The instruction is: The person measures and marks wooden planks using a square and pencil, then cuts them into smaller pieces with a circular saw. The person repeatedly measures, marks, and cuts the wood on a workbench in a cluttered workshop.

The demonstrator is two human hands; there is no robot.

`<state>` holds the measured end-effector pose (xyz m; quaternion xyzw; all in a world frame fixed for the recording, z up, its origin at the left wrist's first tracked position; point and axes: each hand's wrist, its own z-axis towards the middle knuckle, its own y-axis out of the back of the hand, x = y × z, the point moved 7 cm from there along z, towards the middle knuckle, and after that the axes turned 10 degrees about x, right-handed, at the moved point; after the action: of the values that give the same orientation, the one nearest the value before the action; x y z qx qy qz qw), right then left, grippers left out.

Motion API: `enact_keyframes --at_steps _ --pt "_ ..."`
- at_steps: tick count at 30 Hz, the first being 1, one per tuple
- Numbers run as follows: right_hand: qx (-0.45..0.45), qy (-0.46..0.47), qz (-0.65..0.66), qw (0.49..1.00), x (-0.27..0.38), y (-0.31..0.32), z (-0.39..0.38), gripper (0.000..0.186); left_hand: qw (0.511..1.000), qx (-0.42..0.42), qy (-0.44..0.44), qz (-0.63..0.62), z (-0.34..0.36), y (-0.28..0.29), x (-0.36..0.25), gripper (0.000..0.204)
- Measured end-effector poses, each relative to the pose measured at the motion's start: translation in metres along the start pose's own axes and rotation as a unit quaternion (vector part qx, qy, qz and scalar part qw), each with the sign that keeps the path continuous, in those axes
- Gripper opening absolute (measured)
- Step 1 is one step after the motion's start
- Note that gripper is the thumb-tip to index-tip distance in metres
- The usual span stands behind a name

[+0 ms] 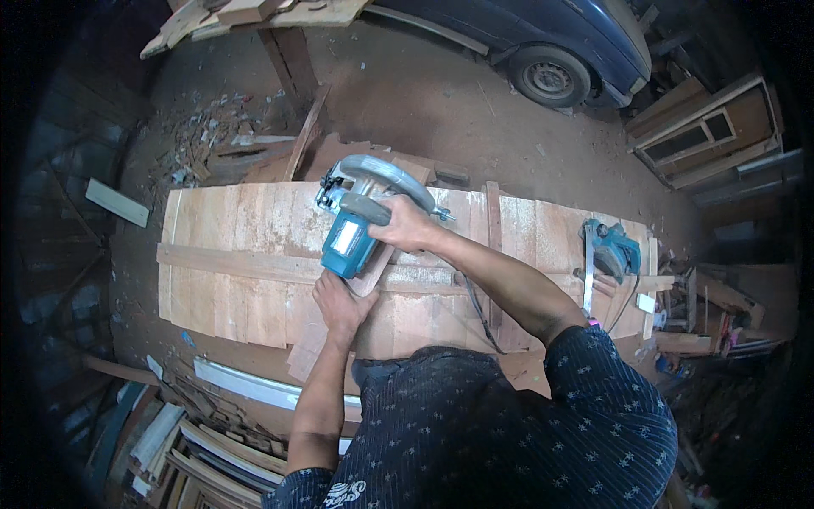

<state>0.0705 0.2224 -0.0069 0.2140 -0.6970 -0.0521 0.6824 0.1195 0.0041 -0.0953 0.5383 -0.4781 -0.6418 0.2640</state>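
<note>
My right hand (404, 226) is wrapped around the handle of a circular saw (343, 246), with a teal motor housing and a grey curved blade guard. The saw rests over the bench, and its base and blade are mostly hidden from me. Under and beside the motor lies a short wooden board (373, 273), angled across the bench. My left hand (341, 304) grips that board's near end, close to the teal housing, thumb toward the right. A dark power cord (479, 310) runs down past my right forearm toward the bench's near edge.
The plank-topped workbench (229, 301) carries a long wooden strip (225, 261). Another teal power tool (615, 252) sits at its right end beside a metal straightedge (588, 280). Stacked timber (212, 458) lies lower left; a parked car (543, 42) stands beyond.
</note>
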Motion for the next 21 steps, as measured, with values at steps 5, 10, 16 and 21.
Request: enact_keyframes --at_steps 5,10,16,21 --pt "-0.021 -0.038 -0.021 0.999 0.019 0.012 -0.032 0.048 1.0 0.017 0.014 -0.015 0.003 0.015 0.009 0.104" --pt "-0.094 -0.088 -0.018 0.991 0.035 0.077 -0.136 0.049 0.998 0.045 0.032 -0.019 -0.035 0.025 0.033 0.113" --pt "-0.116 -0.215 -0.243 0.939 0.015 0.161 -0.214 0.048 0.998 0.065 0.009 -0.027 -0.036 0.03 0.036 0.116" --pt "0.05 -0.374 -0.507 0.775 -0.056 0.168 -0.237 0.028 0.997 0.082 0.004 -0.013 -0.031 0.035 0.034 0.117"
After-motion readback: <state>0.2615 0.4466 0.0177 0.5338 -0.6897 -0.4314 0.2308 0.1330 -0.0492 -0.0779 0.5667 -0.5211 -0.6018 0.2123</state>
